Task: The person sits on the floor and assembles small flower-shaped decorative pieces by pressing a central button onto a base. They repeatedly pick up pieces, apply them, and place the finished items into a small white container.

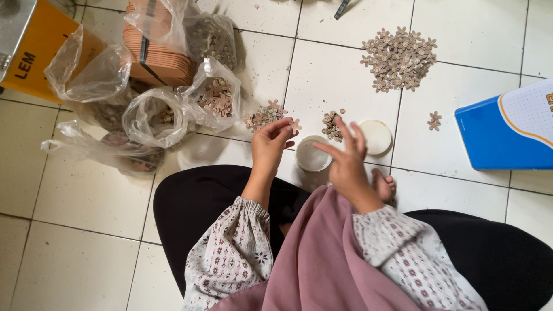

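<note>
Left hand [269,145] pinches one small pale wooden flower-shaped piece [295,125] between thumb and fingertips, just left of the small round white open pot [311,156] standing on the white tiled floor [86,196]. Right hand [347,162] hovers just right of that pot, fingers spread apart and holding nothing that shows. One round white lid [376,137] lies flat just right of the pot, beyond the right hand. One little cluster of tiny round wooden beads [332,125] sits just behind the pot. One loose scatter of flower pieces [263,116] lies behind and left of the pot. Further left are several clear plastic bags [155,115], at least four, some holding more pieces. Two flower pieces [434,120] lie well right of the pot, near one blue and white box [507,129]. One large heap of flower pieces [398,59] lies far behind the pot.
</note>
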{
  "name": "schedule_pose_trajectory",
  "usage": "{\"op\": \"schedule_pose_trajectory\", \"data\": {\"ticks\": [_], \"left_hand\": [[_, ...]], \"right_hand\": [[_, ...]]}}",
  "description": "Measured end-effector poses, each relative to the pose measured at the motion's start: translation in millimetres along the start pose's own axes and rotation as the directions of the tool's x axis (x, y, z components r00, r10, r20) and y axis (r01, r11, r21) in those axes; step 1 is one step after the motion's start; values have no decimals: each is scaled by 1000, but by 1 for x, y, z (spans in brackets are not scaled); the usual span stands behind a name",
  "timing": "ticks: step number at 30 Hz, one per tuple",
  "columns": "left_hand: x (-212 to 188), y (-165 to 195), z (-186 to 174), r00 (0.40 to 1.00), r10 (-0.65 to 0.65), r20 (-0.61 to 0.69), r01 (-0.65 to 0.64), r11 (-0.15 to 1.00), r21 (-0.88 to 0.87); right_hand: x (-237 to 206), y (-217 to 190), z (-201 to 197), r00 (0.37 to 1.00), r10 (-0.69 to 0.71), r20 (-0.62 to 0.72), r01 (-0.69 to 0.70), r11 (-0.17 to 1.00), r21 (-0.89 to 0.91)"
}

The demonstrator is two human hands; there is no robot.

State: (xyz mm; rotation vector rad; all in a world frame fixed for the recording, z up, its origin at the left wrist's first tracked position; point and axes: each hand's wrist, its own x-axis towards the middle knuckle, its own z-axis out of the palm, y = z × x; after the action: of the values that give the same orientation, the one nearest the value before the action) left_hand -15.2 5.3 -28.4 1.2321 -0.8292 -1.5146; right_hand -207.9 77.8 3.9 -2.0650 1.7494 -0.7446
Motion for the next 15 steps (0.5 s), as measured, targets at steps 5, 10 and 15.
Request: {"op": "schedule_pose_trajectory", "data": {"ticks": [5, 10, 15], "left_hand": [[-2, 1, 3, 999, 23, 32, -23, 1000, -9], [-4, 1, 6, 999, 2, 49, -1, 1000, -11], [-5, 3, 8, 999, -17, 36, 15, 999, 41]], "right_hand": [[-8, 20, 28, 971, 140, 195, -121, 987, -106], [-2, 28, 11, 950, 199, 243, -246, 952, 182], [5, 13, -20, 961, 186, 206, -257, 876, 408]]}}
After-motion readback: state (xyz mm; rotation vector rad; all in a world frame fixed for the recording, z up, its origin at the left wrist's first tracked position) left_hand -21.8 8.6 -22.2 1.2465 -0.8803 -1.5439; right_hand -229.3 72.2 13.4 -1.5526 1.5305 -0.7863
